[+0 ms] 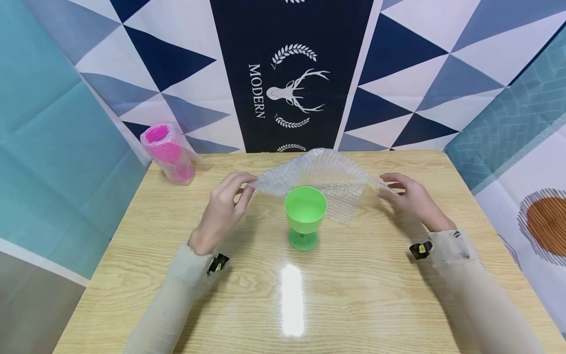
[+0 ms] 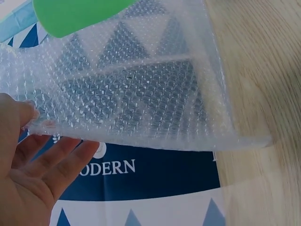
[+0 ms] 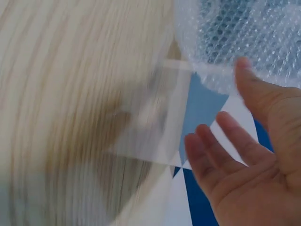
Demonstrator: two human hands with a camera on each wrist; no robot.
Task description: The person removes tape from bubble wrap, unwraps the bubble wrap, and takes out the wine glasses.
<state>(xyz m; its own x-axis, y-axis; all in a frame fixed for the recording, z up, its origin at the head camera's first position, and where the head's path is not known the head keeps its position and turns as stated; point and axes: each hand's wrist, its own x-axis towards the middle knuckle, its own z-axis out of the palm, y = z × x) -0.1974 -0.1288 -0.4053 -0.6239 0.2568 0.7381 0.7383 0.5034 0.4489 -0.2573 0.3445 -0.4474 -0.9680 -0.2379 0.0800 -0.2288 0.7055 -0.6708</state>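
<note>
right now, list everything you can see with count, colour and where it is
green plastic-looking goblet: 1, green, upright mid-table
bubble wrap sheet: 1, clear, raised behind the goblet
bubble-wrapped object: 1, pink under clear wrap, far left table corner
table: 1, light wood, beneath
deer-print backdrop: 1, blue, white and black, behind the table
teal surfaces: 2, one each side
disc-print cloth: 1, white with orange-brown disc, right
wrist devices: 2, black, one per wrist
sleeves: 2, off-white, on both arms
left hand: 1, pinching the sheet's left edge
right hand: 1, at its right edge
</note>
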